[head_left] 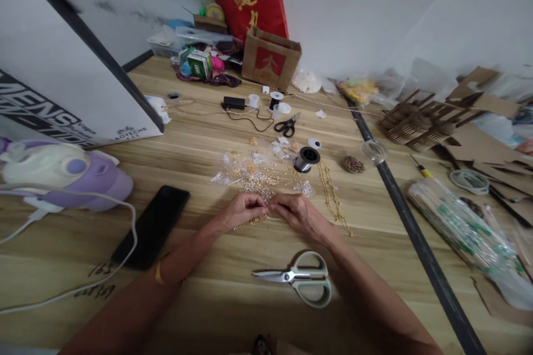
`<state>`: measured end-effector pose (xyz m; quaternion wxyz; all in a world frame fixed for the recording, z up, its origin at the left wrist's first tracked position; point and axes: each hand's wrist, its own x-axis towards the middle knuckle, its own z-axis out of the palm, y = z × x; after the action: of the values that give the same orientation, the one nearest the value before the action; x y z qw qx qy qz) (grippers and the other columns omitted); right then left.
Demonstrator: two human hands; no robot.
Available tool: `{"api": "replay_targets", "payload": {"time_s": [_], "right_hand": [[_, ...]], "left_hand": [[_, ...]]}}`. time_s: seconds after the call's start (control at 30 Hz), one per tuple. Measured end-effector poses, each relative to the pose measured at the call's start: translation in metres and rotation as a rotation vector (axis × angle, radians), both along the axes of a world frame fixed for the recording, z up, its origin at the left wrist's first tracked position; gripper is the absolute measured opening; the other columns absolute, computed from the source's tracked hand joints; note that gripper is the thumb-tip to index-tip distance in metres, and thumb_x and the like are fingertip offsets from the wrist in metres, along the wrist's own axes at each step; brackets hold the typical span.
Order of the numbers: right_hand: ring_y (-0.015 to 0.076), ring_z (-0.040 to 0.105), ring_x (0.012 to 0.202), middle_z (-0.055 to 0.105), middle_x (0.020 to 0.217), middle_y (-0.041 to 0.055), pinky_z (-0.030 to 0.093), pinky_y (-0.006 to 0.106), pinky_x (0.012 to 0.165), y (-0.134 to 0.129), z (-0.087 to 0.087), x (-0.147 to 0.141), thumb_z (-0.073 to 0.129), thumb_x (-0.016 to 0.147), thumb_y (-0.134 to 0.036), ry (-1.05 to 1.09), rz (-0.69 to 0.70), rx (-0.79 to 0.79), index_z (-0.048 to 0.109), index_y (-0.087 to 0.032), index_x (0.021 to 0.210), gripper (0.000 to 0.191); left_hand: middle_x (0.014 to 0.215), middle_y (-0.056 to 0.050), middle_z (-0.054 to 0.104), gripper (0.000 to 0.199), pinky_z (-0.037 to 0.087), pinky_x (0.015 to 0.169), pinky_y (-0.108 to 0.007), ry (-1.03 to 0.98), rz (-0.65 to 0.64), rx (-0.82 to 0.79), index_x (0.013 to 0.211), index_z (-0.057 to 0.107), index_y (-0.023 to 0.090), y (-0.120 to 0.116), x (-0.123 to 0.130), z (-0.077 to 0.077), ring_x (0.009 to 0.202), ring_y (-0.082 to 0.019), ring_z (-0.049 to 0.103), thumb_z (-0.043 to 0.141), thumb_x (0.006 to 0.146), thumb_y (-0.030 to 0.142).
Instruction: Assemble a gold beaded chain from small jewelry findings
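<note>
My left hand (pixel 245 208) and my right hand (pixel 293 209) meet over the wooden table, thumbs and fingertips pinched together. What they pinch is too small to make out. Beneath the fingers a short beaded strand (pixel 272 218) shows, and a gold chain (pixel 246 225) lies partly under my left hand. Just beyond the hands is a heap of gold and silver beads (pixel 260 182) among small clear plastic bags (pixel 227 160). A longer gold chain (pixel 328 191) lies to the right of my right hand. Between my forearms rest pale-handled scissors (pixel 297 276), blades pointing left.
A wire spool (pixel 307 160), black scissors (pixel 287 125) and a dish of brown beads (pixel 353 164) lie farther back. On the left are a phone (pixel 152 227), a purple-and-white device (pixel 70 172) and a cable (pixel 134 222). Packaged sticks (pixel 462 227) lie at right.
</note>
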<state>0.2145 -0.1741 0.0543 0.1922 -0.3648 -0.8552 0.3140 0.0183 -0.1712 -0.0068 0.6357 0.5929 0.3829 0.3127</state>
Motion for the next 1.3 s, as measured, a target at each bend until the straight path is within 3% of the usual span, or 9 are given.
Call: {"api": "replay_targets", "payload": {"time_s": [0.6,1.1,1.3], "right_hand": [[0.0104,0.052,0.058,0.061,0.068,0.0011,0.038,0.020,0.058,-0.001,-0.001,-0.002,0.043,0.096,-0.029,0.002,-0.019,-0.013,0.063,-0.016,0.084,0.027],[0.0143,0.057,0.071,0.058,0.089,0.0059,0.043,0.026,0.065,0.000,0.018,0.016,0.050,0.093,-0.023,-0.166,-0.016,0.101,0.060,-0.017,0.092,0.012],[0.0163,0.056,0.076,0.055,0.088,0.0061,0.044,0.029,0.067,-0.003,0.021,0.024,0.048,0.088,-0.007,-0.268,0.000,0.187,0.058,-0.016,0.090,0.014]], "left_hand": [[0.066,-0.001,0.064,0.027,0.041,0.058,-0.022,0.009,0.006,-0.019,0.072,0.064,0.012,0.000,0.002,0.002,0.060,-0.010,0.055,0.071,0.071,0.038],[0.076,-0.006,0.069,0.026,0.041,0.062,-0.023,-0.062,0.021,-0.060,0.075,0.064,0.013,0.000,0.001,0.010,0.066,-0.012,0.057,0.067,0.075,0.039],[0.076,-0.005,0.068,0.025,0.043,0.064,-0.024,-0.072,0.069,-0.089,0.076,0.065,0.014,0.000,0.001,0.005,0.066,-0.012,0.056,0.067,0.074,0.039]]}}
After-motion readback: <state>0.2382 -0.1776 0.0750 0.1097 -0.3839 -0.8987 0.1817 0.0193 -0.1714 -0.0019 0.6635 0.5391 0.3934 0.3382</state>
